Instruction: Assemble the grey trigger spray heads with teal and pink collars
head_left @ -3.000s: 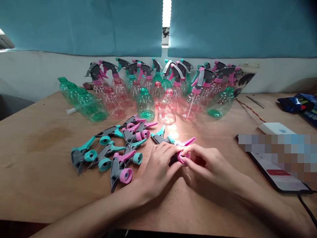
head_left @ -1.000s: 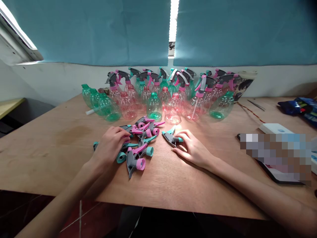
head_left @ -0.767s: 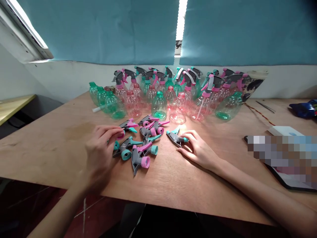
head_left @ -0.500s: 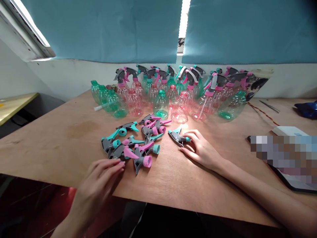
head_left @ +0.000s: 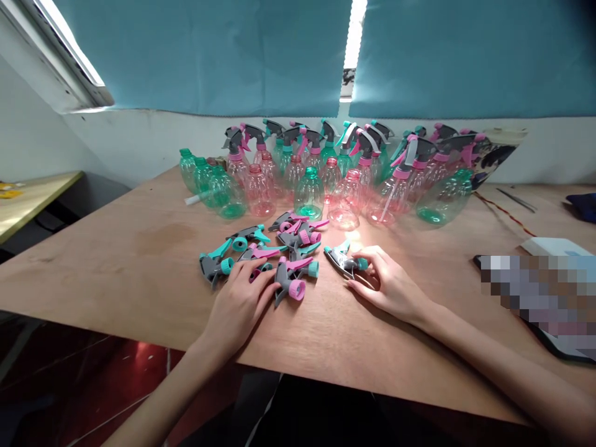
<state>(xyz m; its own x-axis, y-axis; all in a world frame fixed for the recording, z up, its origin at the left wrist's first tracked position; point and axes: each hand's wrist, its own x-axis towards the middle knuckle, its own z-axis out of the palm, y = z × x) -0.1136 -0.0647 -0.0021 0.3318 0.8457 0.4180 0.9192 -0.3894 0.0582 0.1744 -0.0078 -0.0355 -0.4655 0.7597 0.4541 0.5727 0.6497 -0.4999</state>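
On the wooden table point(head_left: 153, 285) lies a heap of loose trigger spray heads, grey with pink or teal parts. My left hand point(head_left: 239, 301) is over the heap's near side, fingers stretched out, fingertips on the heads and beside a spray head with a pink collar point(head_left: 297, 289); nothing is lifted. Right of the heap, my right hand point(head_left: 391, 282) grips the teal collar of a grey spray head point(head_left: 342, 261) between thumb and fingers, the head resting low at the table. Part of that collar is hidden by the fingers.
Behind the heap stand several clear green bottles point(head_left: 310, 195) and pink bottles point(head_left: 261, 194), some capped with spray heads. A tablet-like device point(head_left: 516, 310), partly blurred out, lies at right near a white box point(head_left: 554, 247). Tweezers point(head_left: 516, 200) lie farther back.
My left hand has moved right and forward onto the heap, and the pink-collared head there has shifted slightly. My right hand keeps its hold on the teal-collared head. The view has turned slightly left.
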